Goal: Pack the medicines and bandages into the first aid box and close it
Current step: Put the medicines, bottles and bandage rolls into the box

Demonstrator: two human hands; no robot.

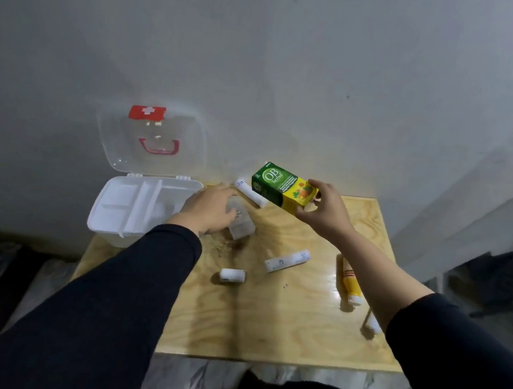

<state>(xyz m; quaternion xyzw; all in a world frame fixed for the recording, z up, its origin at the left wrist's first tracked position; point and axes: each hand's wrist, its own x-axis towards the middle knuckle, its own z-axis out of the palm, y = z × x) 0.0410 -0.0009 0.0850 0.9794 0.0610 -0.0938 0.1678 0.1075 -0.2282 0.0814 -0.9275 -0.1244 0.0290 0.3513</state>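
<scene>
The white first aid box [108, 227] stands open at the table's left, its clear lid [192, 134] upright against the wall, with a white divided tray inside. My right hand [324, 209] holds a green and yellow medicine carton [280, 185] in the air above the table's back. My left hand [211, 209] rests palm down on a translucent plastic container [242, 225] beside the box. A white bandage roll [250, 192] lies near the wall. Two more rolls [287, 260] [232, 275] lie mid-table. A yellow tube [349, 280] lies at the right.
The small plywood table [270, 318] stands against a grey wall. Another white item [372, 324] lies partly hidden under my right forearm near the table's right edge. Dark things lie on the floor at the left and right.
</scene>
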